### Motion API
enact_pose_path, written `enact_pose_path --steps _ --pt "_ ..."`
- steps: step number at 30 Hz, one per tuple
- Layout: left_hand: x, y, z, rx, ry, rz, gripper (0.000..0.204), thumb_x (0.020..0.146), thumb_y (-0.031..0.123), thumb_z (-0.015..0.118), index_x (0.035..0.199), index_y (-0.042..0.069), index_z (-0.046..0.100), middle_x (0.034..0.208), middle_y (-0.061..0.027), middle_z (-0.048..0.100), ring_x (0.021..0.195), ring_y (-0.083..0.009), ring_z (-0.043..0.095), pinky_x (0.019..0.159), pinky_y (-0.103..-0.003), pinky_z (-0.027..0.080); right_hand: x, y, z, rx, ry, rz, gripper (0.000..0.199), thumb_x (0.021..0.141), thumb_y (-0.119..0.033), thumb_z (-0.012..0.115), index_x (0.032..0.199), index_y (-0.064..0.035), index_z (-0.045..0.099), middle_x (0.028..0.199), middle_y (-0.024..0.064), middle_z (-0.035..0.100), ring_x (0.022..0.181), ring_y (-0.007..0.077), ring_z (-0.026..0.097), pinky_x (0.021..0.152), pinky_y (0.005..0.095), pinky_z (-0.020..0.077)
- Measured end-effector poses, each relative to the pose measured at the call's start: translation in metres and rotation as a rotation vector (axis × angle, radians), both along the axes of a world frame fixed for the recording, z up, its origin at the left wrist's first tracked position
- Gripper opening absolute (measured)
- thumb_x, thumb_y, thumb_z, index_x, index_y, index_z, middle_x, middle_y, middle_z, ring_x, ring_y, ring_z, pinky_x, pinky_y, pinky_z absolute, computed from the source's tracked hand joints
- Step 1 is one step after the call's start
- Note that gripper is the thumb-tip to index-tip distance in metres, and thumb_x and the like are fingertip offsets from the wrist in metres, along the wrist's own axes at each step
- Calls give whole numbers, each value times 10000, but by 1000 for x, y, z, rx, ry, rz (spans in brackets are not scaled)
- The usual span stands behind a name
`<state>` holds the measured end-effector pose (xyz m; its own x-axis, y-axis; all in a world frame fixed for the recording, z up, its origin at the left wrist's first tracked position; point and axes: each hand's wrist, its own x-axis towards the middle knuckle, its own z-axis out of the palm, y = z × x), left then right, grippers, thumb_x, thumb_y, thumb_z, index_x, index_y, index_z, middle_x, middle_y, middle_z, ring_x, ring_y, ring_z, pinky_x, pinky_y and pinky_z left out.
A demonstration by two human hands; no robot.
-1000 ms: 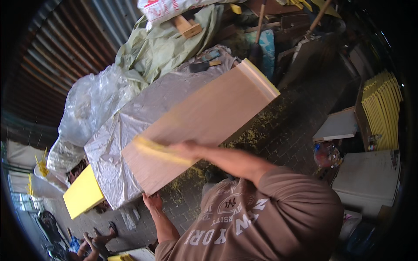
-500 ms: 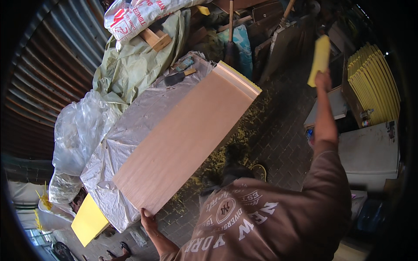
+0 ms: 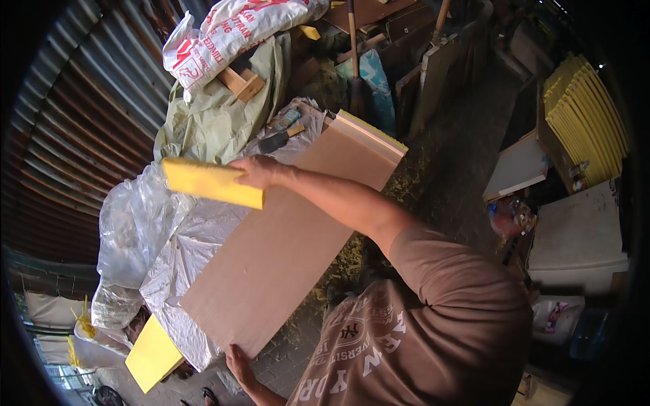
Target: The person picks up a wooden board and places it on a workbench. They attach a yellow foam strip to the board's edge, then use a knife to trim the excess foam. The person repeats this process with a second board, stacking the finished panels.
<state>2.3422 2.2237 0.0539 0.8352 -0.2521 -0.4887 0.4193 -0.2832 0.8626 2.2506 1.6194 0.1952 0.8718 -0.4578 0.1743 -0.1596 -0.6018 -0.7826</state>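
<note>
A long flat wooden board (image 3: 271,250) lies slantwise over a plastic-covered surface, with a pale raised strip and yellow edging at its far end. At its near corner my left hand (image 3: 238,363) grips the edge; part of the fingers is hidden under it. My right hand (image 3: 256,172) is closed on one end of a flat yellow foam-like block (image 3: 210,184), held over the board's left edge and the plastic sheet. Beyond the board lies a dark brush with a wooden handle (image 3: 276,140).
Crumpled clear plastic (image 3: 128,230) and a green tarp (image 3: 223,108) lie at the left, beside a corrugated metal wall (image 3: 61,149). A yellow panel (image 3: 153,353) juts out near the lower left. Yellow-edged panels (image 3: 586,122) are stacked at the right. A broom (image 3: 355,84) stands at the back.
My right hand has swung the yellow block from the far right across to the left, over the board. My left hand keeps its hold on the near corner.
</note>
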Motion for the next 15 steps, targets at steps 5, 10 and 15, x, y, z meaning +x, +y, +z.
enact_pose_path --steps 5,10,15 --pt "-41 14 26 44 -235 -111 422 990 275 640 1281 -13 537 1076 -51 632 935 -116 580 841 -266 474 -41 -61 -58 -352 374 -287 606 817 -473 690 1295 -108 618 1306 172 615 1253 343 533 1046 518 379" --pt "-110 -15 107 362 -282 -155 477 1041 443 411 1222 29 564 1119 -124 643 1027 -245 585 927 -417 470 -54 -8 -81 -434 448 255 786 742 -608 732 1342 -121 587 1441 146 506 1382 344 393 1114 576 276" --pt "-111 -75 122 250 -410 -222 476 1040 439 420 1234 29 562 1139 -127 641 1046 -248 584 931 -416 471 -40 -9 -61 -274 492 315 738 696 -627 768 1185 -82 674 1221 168 654 1199 336 577 1010 474 426"
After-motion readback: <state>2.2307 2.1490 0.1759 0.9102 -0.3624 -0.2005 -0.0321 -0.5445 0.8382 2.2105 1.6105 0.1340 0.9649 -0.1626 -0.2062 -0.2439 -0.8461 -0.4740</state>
